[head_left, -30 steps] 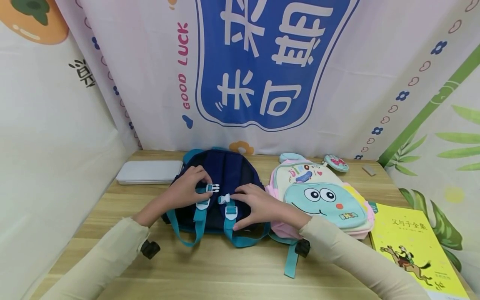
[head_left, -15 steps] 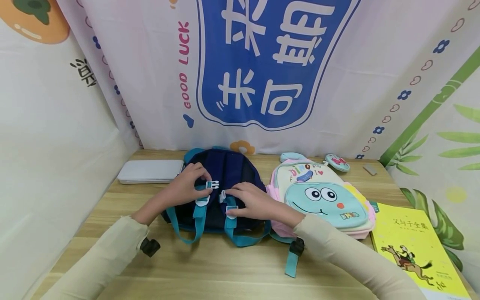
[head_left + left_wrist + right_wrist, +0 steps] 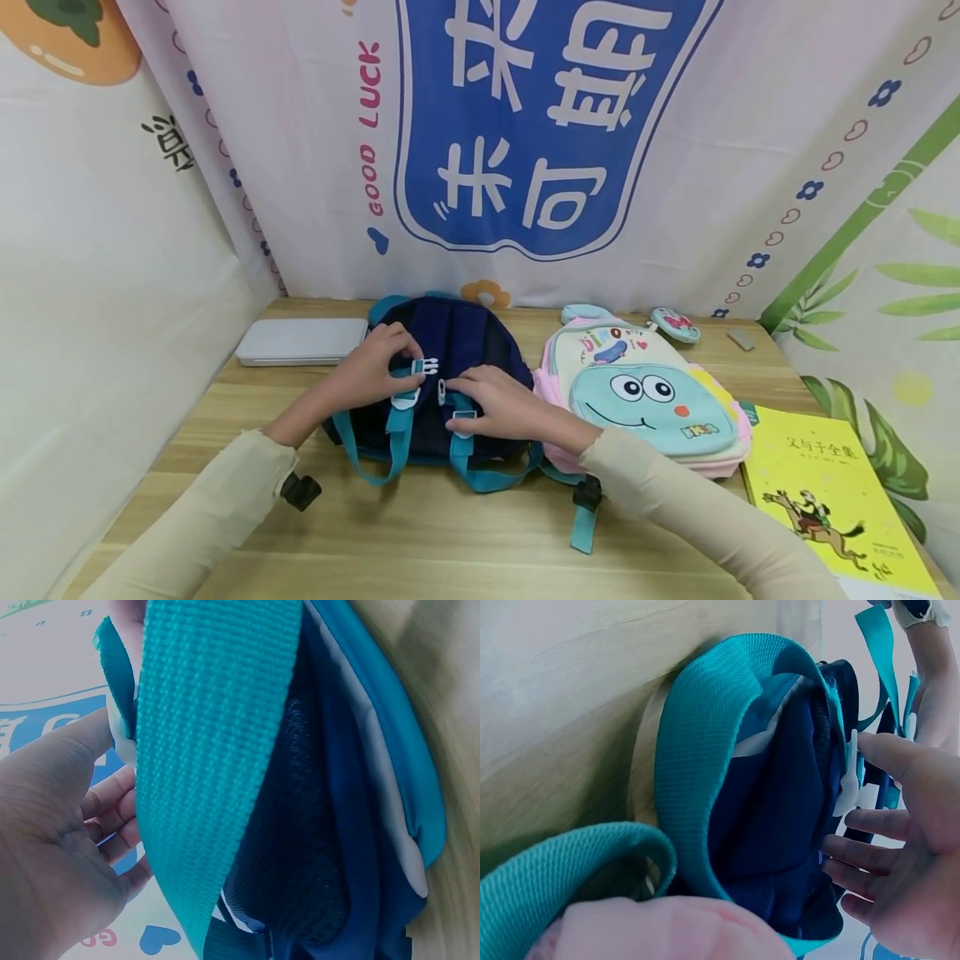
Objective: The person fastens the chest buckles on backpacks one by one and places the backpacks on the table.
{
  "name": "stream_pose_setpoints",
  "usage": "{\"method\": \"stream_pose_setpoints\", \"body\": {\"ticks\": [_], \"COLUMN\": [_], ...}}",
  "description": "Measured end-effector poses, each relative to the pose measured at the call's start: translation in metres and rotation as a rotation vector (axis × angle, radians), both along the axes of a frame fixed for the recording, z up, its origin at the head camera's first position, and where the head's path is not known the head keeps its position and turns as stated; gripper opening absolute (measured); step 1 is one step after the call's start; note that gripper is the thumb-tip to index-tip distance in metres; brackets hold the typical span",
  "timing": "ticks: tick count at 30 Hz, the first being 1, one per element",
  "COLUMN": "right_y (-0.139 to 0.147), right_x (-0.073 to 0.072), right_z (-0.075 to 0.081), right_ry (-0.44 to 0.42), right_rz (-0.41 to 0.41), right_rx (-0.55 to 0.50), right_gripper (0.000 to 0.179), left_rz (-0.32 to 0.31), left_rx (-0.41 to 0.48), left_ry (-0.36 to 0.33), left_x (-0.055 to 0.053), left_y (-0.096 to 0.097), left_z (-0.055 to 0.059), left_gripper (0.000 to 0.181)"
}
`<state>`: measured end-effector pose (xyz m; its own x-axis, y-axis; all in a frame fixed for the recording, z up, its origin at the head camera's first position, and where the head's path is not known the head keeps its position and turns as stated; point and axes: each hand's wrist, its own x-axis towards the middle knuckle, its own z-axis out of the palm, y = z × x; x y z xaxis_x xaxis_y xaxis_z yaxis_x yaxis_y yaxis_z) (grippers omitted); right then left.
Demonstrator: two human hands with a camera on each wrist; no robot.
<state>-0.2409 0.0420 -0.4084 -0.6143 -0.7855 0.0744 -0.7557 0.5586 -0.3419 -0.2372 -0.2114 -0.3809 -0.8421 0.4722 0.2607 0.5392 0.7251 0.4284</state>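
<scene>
A navy backpack (image 3: 468, 333) lies on the table, with its teal straps (image 3: 401, 446) toward me. My left hand (image 3: 375, 367) pinches the strap end that carries the white pronged buckle half (image 3: 429, 367). Just to its right, my right hand (image 3: 498, 404) holds the other strap end, forefinger at the white socket half (image 3: 442, 392) and thumb on the white strap adjuster (image 3: 463, 423). The two buckle halves are apart, prongs slightly higher than the socket. In the left wrist view a teal strap (image 3: 217, 750) hides the left fingertips.
A pink and mint backpack (image 3: 645, 400) with a cartoon face lies to the right. Beyond it are a yellow book (image 3: 832, 492) and a small grey block (image 3: 740, 339). A white flat case (image 3: 302, 342) stands left. Printed curtains (image 3: 315, 167) close off the back and sides.
My right thumb has moved up from the strap onto the adjuster, and the socket half has turned edge-on. My left hand has stayed nearly still, holding the pronged half.
</scene>
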Motion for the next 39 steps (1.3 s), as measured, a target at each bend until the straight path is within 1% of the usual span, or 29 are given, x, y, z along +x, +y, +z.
{"method": "stream_pose_setpoints", "body": {"ticks": [5, 10, 17, 22, 30, 34, 39], "right_y": [-0.004, -0.006, -0.008, -0.011, -0.019, -0.022, -0.025], "right_x": [0.002, 0.004, 0.004, 0.002, 0.001, 0.001, 0.0], "right_z": [0.001, 0.001, -0.001, -0.002, -0.002, -0.002, -0.007], "right_ry": [0.023, 0.028, 0.039, 0.069, 0.121, 0.128, 0.141], "right_rz": [-0.002, -0.014, -0.009, 0.007, 0.034, 0.032, 0.016], "right_rx": [0.016, 0.035, 0.036, 0.032, 0.057, 0.073, 0.07], "right_gripper": [0.064, 0.065, 0.061, 0.058, 0.052, 0.05, 0.046], "left_rz": [0.002, 0.003, 0.001, -0.004, 0.001, 0.001, -0.001], "left_rx": [0.007, 0.003, 0.01, 0.016, 0.017, 0.022, 0.018], "left_ry": [0.011, 0.008, 0.007, 0.017, 0.004, 0.006, 0.011], "left_x": [0.0, 0.0, 0.0, -0.001, 0.0, 0.0, 0.0], "left_y": [-0.001, -0.002, -0.001, 0.0, 0.0, -0.002, -0.004], "left_z": [0.002, 0.003, 0.002, 0.002, 0.003, 0.002, 0.001], "left_gripper": [0.019, 0.019, 0.018, 0.017, 0.018, 0.018, 0.018]}}
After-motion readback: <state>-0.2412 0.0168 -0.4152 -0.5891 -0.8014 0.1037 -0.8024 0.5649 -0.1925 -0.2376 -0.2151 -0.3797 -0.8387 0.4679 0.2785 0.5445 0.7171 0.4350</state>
